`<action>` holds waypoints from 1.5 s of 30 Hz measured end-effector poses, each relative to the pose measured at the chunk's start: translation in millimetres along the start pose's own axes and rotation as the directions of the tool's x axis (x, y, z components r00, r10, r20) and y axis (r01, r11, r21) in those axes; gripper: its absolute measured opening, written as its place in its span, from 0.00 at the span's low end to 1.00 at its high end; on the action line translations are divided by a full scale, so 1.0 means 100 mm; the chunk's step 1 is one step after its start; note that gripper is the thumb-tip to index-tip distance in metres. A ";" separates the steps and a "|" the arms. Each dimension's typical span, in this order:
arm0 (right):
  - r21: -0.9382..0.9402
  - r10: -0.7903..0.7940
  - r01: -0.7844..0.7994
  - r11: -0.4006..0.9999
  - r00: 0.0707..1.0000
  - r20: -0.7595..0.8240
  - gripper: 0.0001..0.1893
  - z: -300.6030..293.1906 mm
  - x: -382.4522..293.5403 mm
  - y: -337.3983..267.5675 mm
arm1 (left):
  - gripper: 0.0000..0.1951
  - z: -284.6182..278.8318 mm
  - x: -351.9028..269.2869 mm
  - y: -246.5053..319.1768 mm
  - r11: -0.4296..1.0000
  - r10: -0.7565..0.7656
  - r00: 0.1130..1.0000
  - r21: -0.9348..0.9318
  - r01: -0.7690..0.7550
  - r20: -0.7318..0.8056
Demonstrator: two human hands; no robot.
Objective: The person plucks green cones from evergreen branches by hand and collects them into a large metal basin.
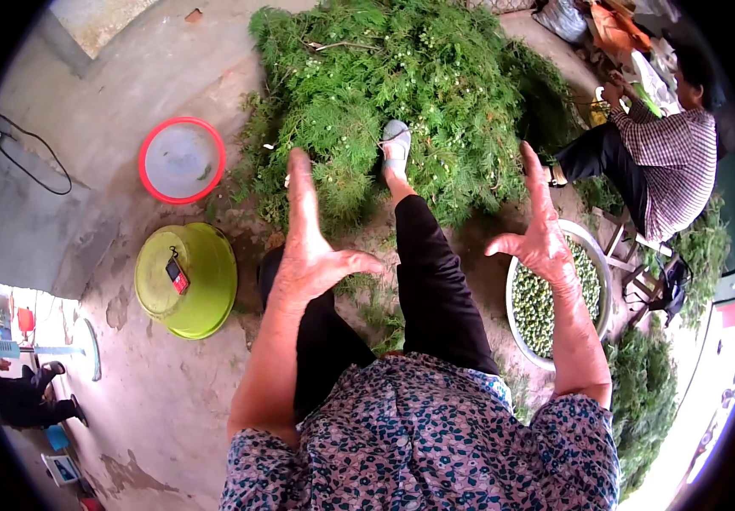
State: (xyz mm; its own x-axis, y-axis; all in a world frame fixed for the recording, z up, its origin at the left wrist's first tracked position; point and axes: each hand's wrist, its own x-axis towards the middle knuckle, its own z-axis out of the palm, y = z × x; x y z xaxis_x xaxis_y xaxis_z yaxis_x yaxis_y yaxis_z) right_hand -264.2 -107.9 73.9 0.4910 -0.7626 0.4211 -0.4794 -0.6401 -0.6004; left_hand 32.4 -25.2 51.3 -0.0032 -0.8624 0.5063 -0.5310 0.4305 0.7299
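Both hands are raised in front of me with nothing in them. My left hand (310, 246) has its thumb spread wide from straight fingers. Facing it, my right hand (540, 239) is held the same way, thumb apart. Beyond them lies a large heap of green conifer branches (367, 96), dotted with small pale cones or berries. My shoe (397, 137) rests against the heap. Below my right hand and partly hidden by that forearm, a wide metal basin (605, 281) holds many small green cones or berries (533, 313).
To the left stand a red-rimmed basin (219, 144) and an upturned lime-green tub (214, 287) with a red keypad phone (176, 274) on it. At right a person (668, 153) sits on a wooden stool (623, 249). Another person (29, 396) is at far left, near a fan (89, 351).
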 end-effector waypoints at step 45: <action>-0.160 -0.179 0.214 0.964 0.962 0.207 0.23 0.12 -0.06 0.23 | 0.19 -1.50 -0.01 0.62 0.799 0.564 0.768 0.434 -0.416 -0.302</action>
State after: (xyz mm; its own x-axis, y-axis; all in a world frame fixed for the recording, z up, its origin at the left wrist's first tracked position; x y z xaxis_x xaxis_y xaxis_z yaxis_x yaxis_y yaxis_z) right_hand -269.2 -116.8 49.5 0.7085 -0.5999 0.3717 -0.4737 -0.7947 -0.3795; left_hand 127.1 42.1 165.1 -0.0464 -0.3393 0.9395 -0.7906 0.5873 0.1730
